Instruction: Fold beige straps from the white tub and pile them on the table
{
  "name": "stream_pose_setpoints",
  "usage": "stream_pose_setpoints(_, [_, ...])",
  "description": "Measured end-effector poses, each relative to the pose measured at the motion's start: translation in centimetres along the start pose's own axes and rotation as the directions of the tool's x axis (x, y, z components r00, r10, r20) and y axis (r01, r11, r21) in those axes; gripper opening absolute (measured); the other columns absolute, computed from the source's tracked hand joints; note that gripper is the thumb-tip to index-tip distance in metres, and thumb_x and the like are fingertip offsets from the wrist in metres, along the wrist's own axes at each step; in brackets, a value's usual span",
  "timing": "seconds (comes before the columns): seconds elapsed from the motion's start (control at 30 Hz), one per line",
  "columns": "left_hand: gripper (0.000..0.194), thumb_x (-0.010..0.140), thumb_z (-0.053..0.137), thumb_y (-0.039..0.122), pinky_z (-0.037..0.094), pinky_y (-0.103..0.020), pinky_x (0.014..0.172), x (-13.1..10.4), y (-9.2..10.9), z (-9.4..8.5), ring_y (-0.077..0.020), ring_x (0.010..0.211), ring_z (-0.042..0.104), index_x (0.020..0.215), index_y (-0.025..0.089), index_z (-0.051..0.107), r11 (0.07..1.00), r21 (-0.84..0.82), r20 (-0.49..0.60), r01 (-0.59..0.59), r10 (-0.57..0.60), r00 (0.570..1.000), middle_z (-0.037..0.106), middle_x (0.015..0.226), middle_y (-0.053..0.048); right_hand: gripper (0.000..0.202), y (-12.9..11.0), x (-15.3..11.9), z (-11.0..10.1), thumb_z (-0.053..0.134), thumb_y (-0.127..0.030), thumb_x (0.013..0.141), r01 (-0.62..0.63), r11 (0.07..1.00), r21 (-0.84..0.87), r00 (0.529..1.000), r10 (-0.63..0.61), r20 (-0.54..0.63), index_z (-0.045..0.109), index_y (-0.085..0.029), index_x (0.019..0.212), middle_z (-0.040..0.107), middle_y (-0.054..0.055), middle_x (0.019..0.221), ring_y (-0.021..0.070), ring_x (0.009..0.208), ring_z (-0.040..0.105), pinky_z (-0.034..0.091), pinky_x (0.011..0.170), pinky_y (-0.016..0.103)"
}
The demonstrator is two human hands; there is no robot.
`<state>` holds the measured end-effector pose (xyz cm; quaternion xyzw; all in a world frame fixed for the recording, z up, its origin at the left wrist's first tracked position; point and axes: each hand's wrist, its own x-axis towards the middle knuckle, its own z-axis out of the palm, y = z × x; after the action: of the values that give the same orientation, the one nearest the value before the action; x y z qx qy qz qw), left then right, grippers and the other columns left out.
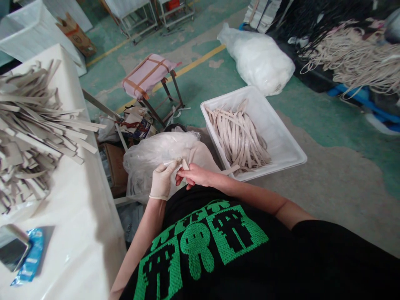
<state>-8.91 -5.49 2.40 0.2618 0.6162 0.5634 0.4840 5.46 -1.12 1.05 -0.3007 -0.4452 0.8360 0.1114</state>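
Note:
Just in front of my body, both hands meet over my lap. My left hand [162, 179], in a thin whitish glove, is closed in a pinch at the end of a pale beige strap [185, 164]. My bare right hand [196, 175] is closed round the same strap, whose short tip sticks up between thumb and fingers. Beyond my right forearm, a beige strip [231, 170] crosses the rim of a white plastic bin [281, 146]; whether it joins the held piece is hidden. Inside the bin lies a heap of long beige straps [237, 135].
At my left, a white-covered table [84, 233] bears a big pile of beige straps [28, 125], a phone-like dark object [14, 250] and a blue packet [33, 254]. Clear plastic bags [150, 154], a pink-topped stool [150, 75] and a stuffed white sack [259, 58] stand ahead.

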Motion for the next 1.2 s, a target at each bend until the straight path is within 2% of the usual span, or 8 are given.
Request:
stream_pose_setpoints(0.17, [0.02, 0.067, 0.086, 0.038, 0.052, -0.029, 0.061, -0.9, 0.3, -0.1, -0.0182, 0.066, 0.067, 0.077, 0.021, 0.081, 0.975, 0.22, 0.104, -0.042, 0.02, 0.994, 0.073, 0.067, 0.0, 0.033, 0.3, 0.1, 0.1, 0.066, -0.045, 0.092, -0.012, 0.999, -0.031, 1.0, 0.013, 0.014, 0.067, -0.013, 0.083, 0.073, 0.003, 0.079, 0.0037, 0.041, 0.037, 0.052, 0.047, 0.019])
stream_pose_setpoints(0.3, [0.023, 0.065, 0.086, 0.041, 0.045, -0.027, 0.052, -0.8, -0.1, -0.2, -0.0144, 0.055, 0.06, 0.069, 0.019, 0.078, 0.985, 0.173, 0.064, 0.01, -0.022, 0.998, 0.068, 0.059, 0.002, 0.037, 0.1, -0.6, -0.3, 0.066, -0.05, 0.092, 0.049, 0.995, -0.092, 0.996, -0.042, 0.08, 0.069, -0.013, 0.085, 0.071, 0.002, 0.074, 0.0053, 0.045, 0.046, 0.048, 0.047, 0.018])
stream_pose_setpoints(0.47, [0.033, 0.058, 0.09, 0.044, 0.055, -0.031, 0.079, 0.1, -0.5, -0.3, -0.0191, 0.085, 0.07, 0.076, 0.02, 0.076, 0.984, -0.152, -0.017, 0.089, -0.093, 0.996, 0.077, 0.083, -0.002, 0.035, 0.3, -3.0, -1.7, 0.057, -0.046, 0.097, 0.149, 0.947, -0.285, 0.985, -0.166, -0.035, 0.067, -0.013, 0.089, 0.072, 0.005, 0.083, 0.0084, 0.053, 0.061, 0.046, 0.052, 0.02])
stream_pose_setpoints(0.6, [0.034, 0.064, 0.088, 0.048, 0.054, -0.034, 0.092, 0.3, -0.2, -0.2, -0.02, 0.1, 0.07, 0.084, 0.023, 0.076, 0.924, -0.33, 0.046, 0.192, -0.187, 0.981, 0.078, 0.105, -0.004, 0.041, 1.1, -4.5, -2.5, 0.051, -0.051, 0.097, 0.156, 0.94, -0.302, 0.959, -0.217, -0.18, 0.065, -0.014, 0.086, 0.068, 0.002, 0.071, 0.0097, 0.049, 0.058, 0.042, 0.051, 0.022])
stream_pose_setpoints(0.8, [0.044, 0.073, 0.081, 0.051, 0.047, -0.038, 0.106, -1.1, 1.3, 1.6, -0.0288, 0.132, 0.057, 0.107, 0.022, 0.077, 0.957, -0.256, 0.172, 0.134, -0.091, 0.981, 0.071, 0.13, -0.009, 0.052, 0.6, -4.9, -3.2, 0.044, -0.06, 0.099, 0.192, 0.945, -0.266, 0.919, -0.268, -0.288, 0.072, -0.015, 0.102, 0.057, -0.001, 0.054, 0.0124, 0.052, 0.054, 0.041, 0.057, 0.024])
stream_pose_setpoints(0.97, [0.04, 0.077, 0.077, 0.053, 0.046, -0.041, 0.108, -1.9, 0.8, 2.5, -0.0308, 0.129, 0.059, 0.103, 0.024, 0.079, 0.976, -0.21, 0.187, 0.063, -0.023, 0.982, 0.074, 0.123, -0.008, 0.051, -0.6, -3.9, -2.0, 0.053, -0.062, 0.095, 0.297, 0.929, -0.219, 0.927, -0.336, -0.166, 0.071, -0.017, 0.107, 0.069, 0.003, 0.08, 0.0107, 0.054, 0.057, 0.042, 0.053, 0.023])
stream_pose_setpoints(1.03, [0.039, 0.075, 0.079, 0.053, 0.046, -0.041, 0.109, -2.0, 0.3, 2.6, -0.0303, 0.129, 0.059, 0.102, 0.024, 0.08, 0.978, -0.205, 0.163, 0.048, -0.015, 0.987, 0.075, 0.122, -0.008, 0.046, -1.0, -3.5, -1.3, 0.054, -0.058, 0.095, 0.332, 0.903, -0.271, 0.907, -0.384, -0.17, 0.071, -0.017, 0.104, 0.071, 0.005, 0.093, 0.0094, 0.053, 0.056, 0.044, 0.052, 0.024])
stream_pose_setpoints(1.2, [0.042, 0.069, 0.083, 0.055, 0.049, -0.044, 0.106, -2.0, -0.6, 2.1, -0.031, 0.119, 0.066, 0.095, 0.022, 0.081, 0.975, -0.206, 0.164, 0.079, -0.045, 0.985, 0.077, 0.115, -0.008, 0.028, -1.4, -3.3, -0.9, 0.055, -0.041, 0.098, 0.35, 0.762, -0.545, 0.827, -0.525, -0.202, 0.071, -0.018, 0.095, 0.069, 0.005, 0.089, 0.0139, 0.066, 0.061, 0.049, 0.062, 0.026])
